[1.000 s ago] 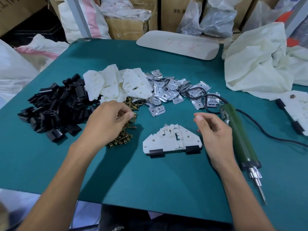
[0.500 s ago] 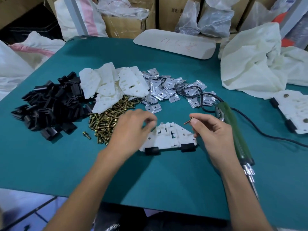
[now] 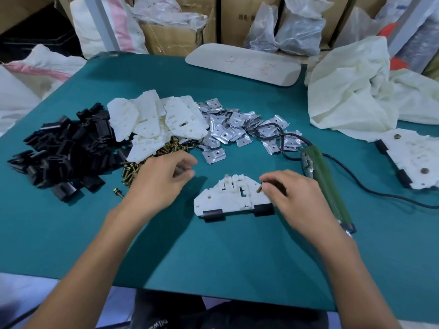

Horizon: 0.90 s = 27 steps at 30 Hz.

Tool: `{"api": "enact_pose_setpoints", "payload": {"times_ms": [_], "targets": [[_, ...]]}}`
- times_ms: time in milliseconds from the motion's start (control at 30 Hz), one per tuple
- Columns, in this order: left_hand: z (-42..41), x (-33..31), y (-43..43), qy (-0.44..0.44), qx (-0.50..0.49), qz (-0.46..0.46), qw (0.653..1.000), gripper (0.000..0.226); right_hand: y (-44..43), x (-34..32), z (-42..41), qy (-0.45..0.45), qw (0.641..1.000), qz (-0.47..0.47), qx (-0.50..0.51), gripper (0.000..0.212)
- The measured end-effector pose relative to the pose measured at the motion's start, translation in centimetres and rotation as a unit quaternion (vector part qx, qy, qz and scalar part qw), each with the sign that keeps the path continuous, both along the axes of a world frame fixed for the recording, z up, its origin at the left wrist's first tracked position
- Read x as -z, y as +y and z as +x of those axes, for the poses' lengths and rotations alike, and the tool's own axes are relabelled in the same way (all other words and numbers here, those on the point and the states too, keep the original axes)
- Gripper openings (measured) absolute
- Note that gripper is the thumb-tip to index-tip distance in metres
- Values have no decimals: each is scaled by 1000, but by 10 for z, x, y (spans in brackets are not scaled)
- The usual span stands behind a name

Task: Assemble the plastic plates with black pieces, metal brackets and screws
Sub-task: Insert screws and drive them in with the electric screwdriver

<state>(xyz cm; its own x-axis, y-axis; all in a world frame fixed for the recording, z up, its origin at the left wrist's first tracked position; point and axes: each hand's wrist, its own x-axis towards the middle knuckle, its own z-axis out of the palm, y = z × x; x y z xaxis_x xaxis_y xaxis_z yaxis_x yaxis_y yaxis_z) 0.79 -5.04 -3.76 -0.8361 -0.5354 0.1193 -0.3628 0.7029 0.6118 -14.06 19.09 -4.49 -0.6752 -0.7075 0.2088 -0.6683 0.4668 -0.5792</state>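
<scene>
**Screw poised over the plate's right side**

Midway through one unit, by the look of it. Lying flat on the green table (image 3: 213,257), between the two hands: one white plastic plate (image 3: 213,200), with two black pieces (image 3: 213,214) already clipped along its near edge. No metal bracket on it as far as can be made out, and no screw head seated in it either (small hole near the left end plainly open).

Right hand (image 3: 301,198): thumb and forefinger pinched on a brass screw (image 3: 259,189), free end pointing down toward the plate, held just over its right shoulder. Left hand (image 3: 159,186): hovering left of the plate, close to the heap of screws (image 3: 133,170), fingers curled toward the thumb. Holding something or nothing, cannot tell.

Step in hand, judged so: setting the screw into a hole on the plate's right side.

Called for next:
- Lining the end up with the hole and standing the screw upright.
- Steadying the plate.
- Reaching for the green electric screwdriver (image 3: 332,193), lying just right of the right hand.
- Probably also taking a bracket from the silver pile of brackets (image 3: 225,134) behind the plate, if meant to sit under that screw.
</scene>
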Motion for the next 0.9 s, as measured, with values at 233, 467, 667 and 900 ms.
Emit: {"api": "enact_pose_setpoints", "payload": {"times_ms": [233,467,667,900], "targets": [[10,14,31,88,30,266,959,23,-2,4,-3,-5,998,54,-19,14],[12,18,34,82,35,163,983,20,0,5,-2,-19,998,57,-16,19],[13,20,40,43,101,48,993,22,-3,2,-3,-18,998,66,-12,13],[10,29,45,71,51,20,996,20,-3,-5,-5,-12,995,95,-37,8]]}}
